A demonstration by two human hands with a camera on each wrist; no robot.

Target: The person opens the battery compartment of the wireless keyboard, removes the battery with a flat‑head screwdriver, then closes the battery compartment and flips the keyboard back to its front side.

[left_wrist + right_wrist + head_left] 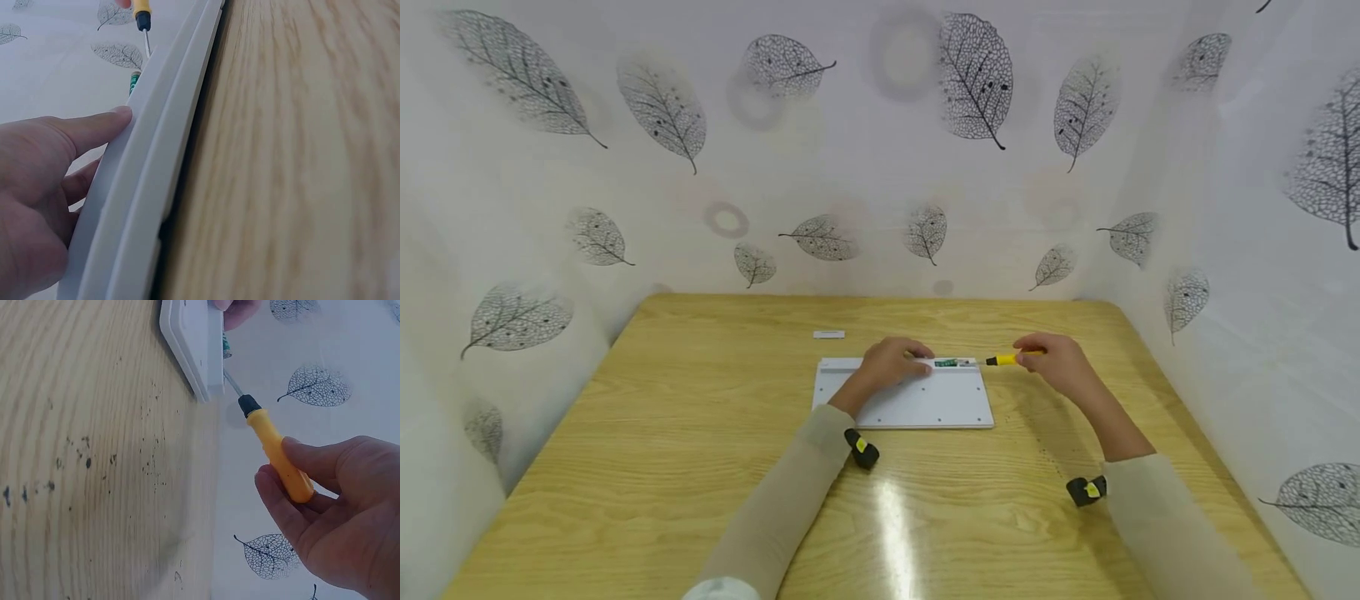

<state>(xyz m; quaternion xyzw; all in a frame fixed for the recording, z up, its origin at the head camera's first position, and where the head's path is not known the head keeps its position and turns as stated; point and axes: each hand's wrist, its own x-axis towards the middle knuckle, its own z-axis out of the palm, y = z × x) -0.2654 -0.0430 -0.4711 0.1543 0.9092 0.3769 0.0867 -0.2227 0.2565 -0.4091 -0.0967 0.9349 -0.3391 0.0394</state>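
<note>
White and thin, a small strip (829,334) lay on the wooden table (700,417), just beyond the board. The white board (955,404) lay flat, and I judged it stiff, rather light and a little slippery; its long raised edge offered the better hold. Here the left hand (891,364) gripped, the thumb and fingers only a little apart. Next was 1 green battery (946,363) in the edge's slot, then the yellow screwdriver (1006,360), its shaft reaching to the slot. The right hand (1060,367) pinched its handle, which seemed hard, with fingers nearly closed.
</note>
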